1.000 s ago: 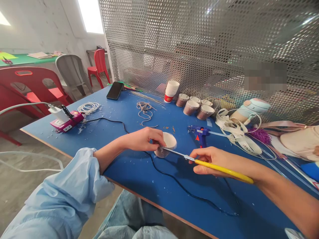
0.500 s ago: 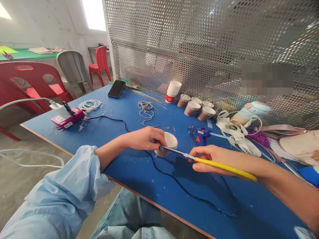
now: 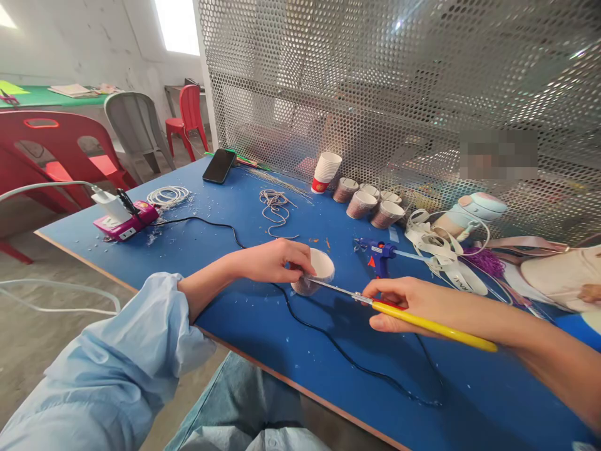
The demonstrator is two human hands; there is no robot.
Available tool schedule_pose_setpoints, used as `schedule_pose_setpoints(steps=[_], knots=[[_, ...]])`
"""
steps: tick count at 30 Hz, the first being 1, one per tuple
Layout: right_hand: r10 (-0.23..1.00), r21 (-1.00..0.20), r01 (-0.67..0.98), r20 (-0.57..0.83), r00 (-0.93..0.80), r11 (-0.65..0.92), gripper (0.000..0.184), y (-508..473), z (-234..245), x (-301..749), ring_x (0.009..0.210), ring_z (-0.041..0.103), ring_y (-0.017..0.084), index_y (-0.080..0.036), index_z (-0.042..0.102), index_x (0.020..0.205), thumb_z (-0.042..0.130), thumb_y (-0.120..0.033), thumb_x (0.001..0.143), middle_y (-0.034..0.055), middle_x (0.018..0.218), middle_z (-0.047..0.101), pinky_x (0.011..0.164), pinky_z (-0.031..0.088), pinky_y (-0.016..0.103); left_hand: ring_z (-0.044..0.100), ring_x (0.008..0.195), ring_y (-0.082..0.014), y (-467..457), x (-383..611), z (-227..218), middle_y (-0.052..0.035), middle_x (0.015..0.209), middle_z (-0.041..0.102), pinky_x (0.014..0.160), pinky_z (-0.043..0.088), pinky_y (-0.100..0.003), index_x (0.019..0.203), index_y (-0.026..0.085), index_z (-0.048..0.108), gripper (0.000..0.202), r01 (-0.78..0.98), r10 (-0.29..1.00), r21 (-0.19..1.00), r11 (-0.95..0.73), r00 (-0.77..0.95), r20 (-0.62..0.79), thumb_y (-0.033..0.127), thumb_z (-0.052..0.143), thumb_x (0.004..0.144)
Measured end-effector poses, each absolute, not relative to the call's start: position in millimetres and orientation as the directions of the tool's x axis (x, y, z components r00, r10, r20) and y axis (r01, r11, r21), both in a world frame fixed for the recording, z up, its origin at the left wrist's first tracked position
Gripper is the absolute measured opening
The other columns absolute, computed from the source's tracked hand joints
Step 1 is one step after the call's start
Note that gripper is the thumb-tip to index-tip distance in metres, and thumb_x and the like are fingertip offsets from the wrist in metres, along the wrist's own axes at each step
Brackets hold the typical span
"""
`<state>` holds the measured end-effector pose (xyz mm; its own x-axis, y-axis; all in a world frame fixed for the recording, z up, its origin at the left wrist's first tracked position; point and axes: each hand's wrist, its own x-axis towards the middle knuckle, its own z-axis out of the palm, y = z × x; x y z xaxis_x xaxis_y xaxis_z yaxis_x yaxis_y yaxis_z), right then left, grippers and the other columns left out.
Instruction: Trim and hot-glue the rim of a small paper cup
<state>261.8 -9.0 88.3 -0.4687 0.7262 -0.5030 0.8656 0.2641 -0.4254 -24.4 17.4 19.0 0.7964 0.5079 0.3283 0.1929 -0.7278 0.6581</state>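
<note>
My left hand (image 3: 279, 260) closes around the rim of a small paper cup (image 3: 323, 265) that stands on the blue table, its fingers curled over the near-left edge. The cup's outside looks wrapped in cord, though my fingers cover part of it. In my right hand (image 3: 404, 304) is a pair of scissors (image 3: 422, 322) with yellow handles. Its blades point left and their tips lie at the cup's rim, close to my left fingertips. Just beyond my right hand a blue glue gun (image 3: 378, 250) rests on the table with a glue stick in its back.
Wrapped cups (image 3: 361, 204) and a stack of paper cups (image 3: 326, 172) stand by the perforated metal screen (image 3: 282, 94). Loose cord (image 3: 275, 207), a phone (image 3: 219, 166) and a pink power strip (image 3: 129, 222) lie leftward. White ribbon (image 3: 446, 257) and a bottle (image 3: 474, 213) are at right. A black cable (image 3: 328, 338) crosses the table.
My right hand and the scissors have shifted slightly right, the blade tips drawing back from my left fingertips. My left hand stays on the cup.
</note>
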Motion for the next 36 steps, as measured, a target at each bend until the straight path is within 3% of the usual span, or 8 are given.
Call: schedule_pose_setpoints(steps=[5, 9, 20, 29, 32, 36], knots=[[0.612, -0.48, 0.851, -0.613, -0.5, 0.213, 0.042, -7, 89, 257, 0.055, 0.029, 0.008, -0.023, 0.061, 0.097, 0.066, -0.059, 0.077, -0.0064, 0.064, 0.039, 0.047, 0.024, 0.02, 0.063, 0.083, -0.0125, 18, -25, 18, -0.0077, 0.096, 0.069, 0.078, 0.049, -0.022, 0.098, 0.015, 0.073, 0.029, 0.183, 0.504, 0.653, -0.735, 0.792, 0.345, 0.003, 0.053, 0.081], [0.556, -0.498, 0.865, -0.703, -0.443, 0.061, 0.046, -9, 94, 248, 0.048, 0.028, 0.006, -0.023, 0.056, 0.102, 0.063, -0.063, 0.079, -0.0081, 0.061, 0.035, 0.04, 0.022, 0.018, 0.063, 0.085, -0.0131, 17, -25, 20, -0.0078, 0.096, 0.068, 0.08, 0.049, -0.024, 0.098, 0.014, 0.073, 0.029, 0.184, 0.505, 0.66, -0.728, 0.795, 0.335, 0.004, 0.052, 0.082], [0.534, -0.501, 0.865, -0.741, -0.407, -0.036, 0.05, -16, 101, 241, 0.045, 0.031, 0.004, -0.022, 0.052, 0.099, 0.058, -0.068, 0.08, -0.0064, 0.067, 0.041, 0.034, 0.026, 0.015, 0.064, 0.087, -0.0135, 19, -26, 17, -0.008, 0.098, 0.067, 0.081, 0.049, -0.023, 0.103, 0.015, 0.072, 0.032, 0.168, 0.479, 0.657, -0.735, 0.814, 0.327, 0.004, 0.049, 0.083], [0.566, -0.525, 0.85, -0.687, -0.456, 0.048, 0.042, -7, 92, 244, 0.046, 0.027, 0.006, -0.023, 0.056, 0.094, 0.068, -0.059, 0.075, -0.0093, 0.059, 0.034, 0.041, 0.021, 0.018, 0.063, 0.087, -0.0134, 18, -26, 17, -0.0086, 0.1, 0.067, 0.082, 0.049, -0.024, 0.101, 0.015, 0.072, 0.032, 0.167, 0.481, 0.662, -0.731, 0.814, 0.326, 0.003, 0.049, 0.083], [0.613, -0.491, 0.851, -0.619, -0.491, 0.184, 0.04, -4, 85, 246, 0.053, 0.035, 0.008, -0.022, 0.061, 0.087, 0.07, -0.058, 0.072, -0.0068, 0.062, 0.042, 0.048, 0.027, 0.02, 0.063, 0.087, -0.014, 18, -26, 17, -0.009, 0.099, 0.068, 0.081, 0.049, -0.025, 0.101, 0.014, 0.073, 0.032, 0.146, 0.473, 0.67, -0.728, 0.815, 0.336, 0.003, 0.05, 0.082], [0.694, -0.346, 0.888, -0.558, -0.455, 0.304, 0.037, -14, 83, 240, 0.059, 0.048, 0.013, -0.023, 0.061, 0.082, 0.067, -0.059, 0.073, -0.0026, 0.069, 0.058, 0.054, 0.035, 0.024, 0.063, 0.083, -0.0136, 18, -26, 18, -0.0087, 0.096, 0.068, 0.076, 0.049, -0.024, 0.102, 0.014, 0.072, 0.032, 0.166, 0.475, 0.653, -0.739, 0.816, 0.33, 0.003, 0.05, 0.082]])
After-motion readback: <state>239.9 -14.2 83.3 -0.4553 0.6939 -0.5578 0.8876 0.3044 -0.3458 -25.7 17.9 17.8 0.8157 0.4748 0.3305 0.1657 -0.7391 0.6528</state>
